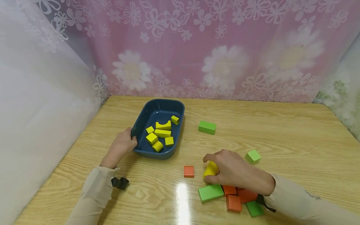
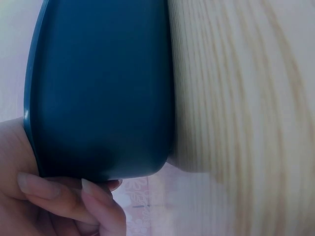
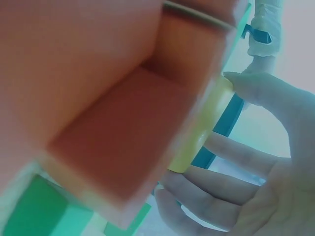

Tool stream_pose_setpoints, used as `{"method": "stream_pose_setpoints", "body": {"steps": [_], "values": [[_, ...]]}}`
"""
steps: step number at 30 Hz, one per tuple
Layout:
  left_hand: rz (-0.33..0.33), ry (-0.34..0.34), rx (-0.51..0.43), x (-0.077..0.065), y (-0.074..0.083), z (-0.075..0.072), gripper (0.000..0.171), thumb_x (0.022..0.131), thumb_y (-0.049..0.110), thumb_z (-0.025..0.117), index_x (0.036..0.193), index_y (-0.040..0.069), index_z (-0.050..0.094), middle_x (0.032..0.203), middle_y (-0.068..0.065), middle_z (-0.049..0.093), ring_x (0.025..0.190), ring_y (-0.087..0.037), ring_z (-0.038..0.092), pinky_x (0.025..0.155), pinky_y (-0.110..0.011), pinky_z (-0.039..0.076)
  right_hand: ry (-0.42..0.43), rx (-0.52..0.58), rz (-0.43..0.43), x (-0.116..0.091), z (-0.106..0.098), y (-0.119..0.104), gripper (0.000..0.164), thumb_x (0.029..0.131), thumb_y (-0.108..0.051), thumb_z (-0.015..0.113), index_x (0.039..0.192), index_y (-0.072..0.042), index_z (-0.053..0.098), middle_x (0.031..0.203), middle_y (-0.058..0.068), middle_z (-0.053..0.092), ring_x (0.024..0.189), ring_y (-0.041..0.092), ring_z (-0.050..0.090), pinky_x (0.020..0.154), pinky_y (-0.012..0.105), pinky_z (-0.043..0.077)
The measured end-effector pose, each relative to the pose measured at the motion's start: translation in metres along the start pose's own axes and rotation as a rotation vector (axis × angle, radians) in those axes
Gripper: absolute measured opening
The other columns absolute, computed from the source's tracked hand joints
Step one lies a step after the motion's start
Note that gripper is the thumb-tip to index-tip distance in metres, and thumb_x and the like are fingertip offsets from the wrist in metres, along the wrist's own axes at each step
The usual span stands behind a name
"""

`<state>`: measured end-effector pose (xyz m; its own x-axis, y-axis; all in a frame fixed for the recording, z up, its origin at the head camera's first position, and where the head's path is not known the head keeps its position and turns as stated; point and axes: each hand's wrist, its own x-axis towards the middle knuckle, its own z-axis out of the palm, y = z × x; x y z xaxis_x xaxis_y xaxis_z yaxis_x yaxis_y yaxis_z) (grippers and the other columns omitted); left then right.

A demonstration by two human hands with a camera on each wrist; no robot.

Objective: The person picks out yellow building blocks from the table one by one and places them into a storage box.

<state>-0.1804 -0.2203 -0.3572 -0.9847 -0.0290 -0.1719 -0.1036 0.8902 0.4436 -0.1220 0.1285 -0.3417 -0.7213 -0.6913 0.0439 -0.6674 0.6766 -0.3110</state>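
Observation:
My left hand (image 1: 119, 147) grips the left rim of a dark blue tray (image 1: 158, 113). Several yellow blocks (image 1: 163, 133) lie inside it, among them an arched one. In the left wrist view, curled fingers (image 2: 98, 204) hold the tray's edge, and its outer wall (image 2: 103, 88) fills the middle. Right of the tray, my right hand (image 1: 234, 171) holds a yellow cylinder (image 1: 211, 169) between thumb and fingers, above some red and green blocks. The right wrist view shows the cylinder (image 3: 204, 125) tilted in that grasp, partly behind large, blurred red blocks (image 3: 123, 132).
Under the right forearm lie red blocks (image 1: 234, 203) and green ones, including a long green block (image 1: 211, 193). A small red square (image 1: 189, 171) lies to their left. Farther back on the wooden table (image 1: 267, 125) are a green block (image 1: 207, 127) and a light green one (image 1: 252, 156).

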Motion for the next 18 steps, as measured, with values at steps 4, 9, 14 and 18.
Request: {"method": "stream_pose_setpoints", "body": {"steps": [4, 9, 14, 18], "values": [[0.002, 0.005, 0.005, 0.0000, -0.0004, 0.0002, 0.046, 0.092, 0.014, 0.038, 0.131, -0.011, 0.037, 0.120, -0.036, 0.052, 0.089, -0.036, 0.056, 0.068, -0.044, 0.048, 0.009, 0.002, 0.007, 0.0021, -0.0032, -0.0004, 0.041, 0.071, -0.033, 0.073, 0.103, -0.009, 0.068, 0.075, 0.000, 0.068, 0.052, 0.005, 0.043, 0.044, 0.023, 0.038], [-0.010, 0.001, 0.019, -0.0002, -0.0007, -0.0003, 0.046, 0.092, 0.014, 0.038, 0.131, -0.011, 0.037, 0.120, -0.036, 0.053, 0.091, -0.036, 0.056, 0.069, -0.045, 0.049, 0.062, 0.001, -0.011, 0.0037, -0.0032, 0.0001, 0.041, 0.069, -0.032, 0.074, 0.102, -0.008, 0.069, 0.087, 0.002, 0.070, 0.064, 0.009, 0.054, 0.054, 0.029, 0.047], [-0.011, 0.000, 0.017, 0.0004, 0.0001, -0.0003, 0.046, 0.092, 0.014, 0.038, 0.130, -0.011, 0.037, 0.120, -0.036, 0.053, 0.090, -0.036, 0.056, 0.069, -0.045, 0.048, 0.147, -0.011, -0.040, 0.0063, -0.0038, 0.0010, 0.041, 0.067, -0.032, 0.076, 0.100, -0.008, 0.070, 0.095, 0.004, 0.071, 0.082, 0.016, 0.061, 0.067, 0.037, 0.053], [-0.010, -0.003, 0.013, 0.0001, 0.0007, -0.0003, 0.045, 0.092, 0.014, 0.038, 0.130, -0.011, 0.037, 0.119, -0.035, 0.053, 0.088, -0.035, 0.056, 0.067, -0.044, 0.048, 0.174, -0.006, -0.037, 0.0093, -0.0052, 0.0007, 0.042, 0.066, -0.033, 0.076, 0.101, -0.009, 0.070, 0.098, 0.004, 0.071, 0.087, 0.019, 0.061, 0.071, 0.040, 0.054]]}}
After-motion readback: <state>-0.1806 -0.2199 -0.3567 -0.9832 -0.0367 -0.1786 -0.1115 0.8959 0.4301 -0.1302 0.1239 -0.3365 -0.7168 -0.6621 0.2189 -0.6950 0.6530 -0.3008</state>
